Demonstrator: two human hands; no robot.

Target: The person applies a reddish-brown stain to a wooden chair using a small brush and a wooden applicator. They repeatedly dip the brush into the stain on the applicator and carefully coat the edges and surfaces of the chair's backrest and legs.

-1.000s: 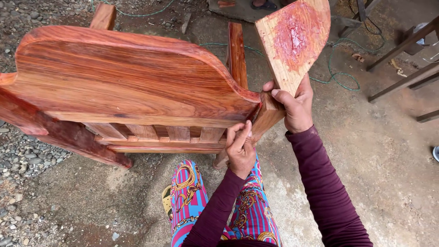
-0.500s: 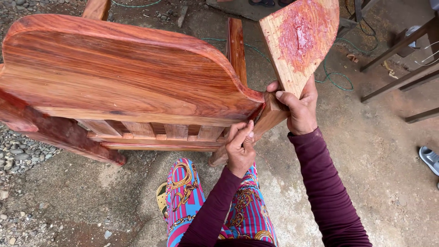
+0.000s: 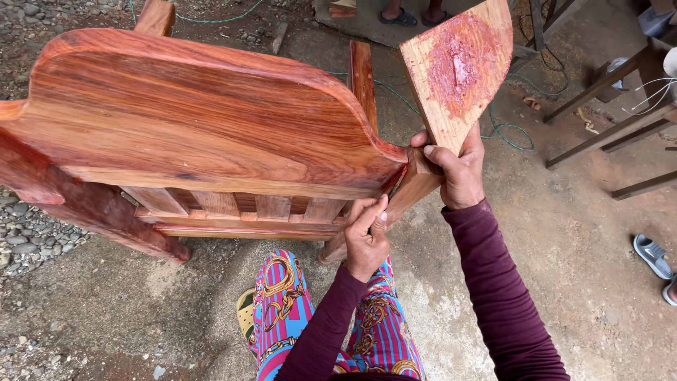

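Right hand (image 3: 462, 173) clenched around the narrow end of a wooden board (image 3: 458, 70), held upright, its broad face smeared with reddish filler (image 3: 455, 63). Left hand (image 3: 367, 236) just below and to the left, fingertips (image 3: 377, 212) pressed against the edge of a red-brown chair (image 3: 204, 134) where the curved back panel meets the post; fingers bent, whether anything is pinched between them cannot be told. Chair tipped on its side on the ground (image 3: 585, 254), glossy back panel facing the camera, short slats (image 3: 218, 204) showing beneath it, one leg (image 3: 363, 81) pointing away. Board's lower end touching the chair's corner beside the right hand. Both arms in dark maroon sleeves (image 3: 504, 303); bright patterned trousers (image 3: 282, 310) below, a yellow sandal (image 3: 245, 310) by the near knee. Gravel (image 3: 28, 236) at left, a green cord (image 3: 508, 130) trailing across the dirt beyond the board. Bare wooden frames (image 3: 606, 134) at right. Another person's grey shoe (image 3: 652, 257) at the right edge, and sandalled feet (image 3: 402, 15) at top.
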